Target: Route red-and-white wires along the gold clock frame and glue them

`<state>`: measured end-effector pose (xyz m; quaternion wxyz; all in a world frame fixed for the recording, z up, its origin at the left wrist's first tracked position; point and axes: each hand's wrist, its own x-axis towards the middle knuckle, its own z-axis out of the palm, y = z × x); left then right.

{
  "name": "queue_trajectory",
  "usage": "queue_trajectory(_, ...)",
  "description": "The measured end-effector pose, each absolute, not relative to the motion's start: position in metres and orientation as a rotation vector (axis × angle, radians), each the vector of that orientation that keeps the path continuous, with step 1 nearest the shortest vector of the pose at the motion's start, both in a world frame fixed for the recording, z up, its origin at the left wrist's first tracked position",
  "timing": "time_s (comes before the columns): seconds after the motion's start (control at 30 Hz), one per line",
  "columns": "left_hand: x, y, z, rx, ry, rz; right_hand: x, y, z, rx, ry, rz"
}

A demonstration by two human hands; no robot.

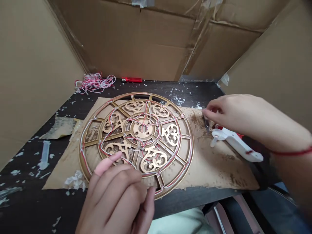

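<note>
A round gold openwork frame (159, 178) with scroll ornaments lies flat on the cardboard sheet (207, 175), red and white wires (168, 121) running along its rings and spokes. Over its near left edge is my left hand (119, 195), its fingers curled and the little finger stretched out; what the thumb and fingers may hold is hidden. My right hand (226, 109), at the right of the cardboard, is closed with its fingertips on a slim dark tool (206, 125) pointing down. Beneath that wrist rests a white tool with a translucent tip (240, 144), its red part mostly covered.
A tangle of red and white wire (95, 83) and a red lighter-like object (131, 80) lie at the back. Cardboard walls (156, 45) enclose the dark table (29, 201), which is strewn with white scraps. A clear strip (45, 154) and a sandpaper-like piece (59, 127) are at left.
</note>
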<state>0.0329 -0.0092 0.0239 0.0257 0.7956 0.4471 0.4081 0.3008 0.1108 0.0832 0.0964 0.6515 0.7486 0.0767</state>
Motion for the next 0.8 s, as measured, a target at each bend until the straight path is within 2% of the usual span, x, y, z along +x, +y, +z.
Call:
queue_trajectory(0.27,0.034,-0.009,0.027,2.458,1.34,1.178,0.301,0.154,0.068,1.854,1.944,0.04)
queue_trajectory(0.63,0.019,-0.01,0.026,2.548,1.254,1.212,0.293,0.141,0.067,1.888,1.977,0.141)
queue_trajectory(0.8,0.024,-0.012,0.026,2.426,1.294,1.239,0.301,0.144,0.062,1.937,2.041,0.025)
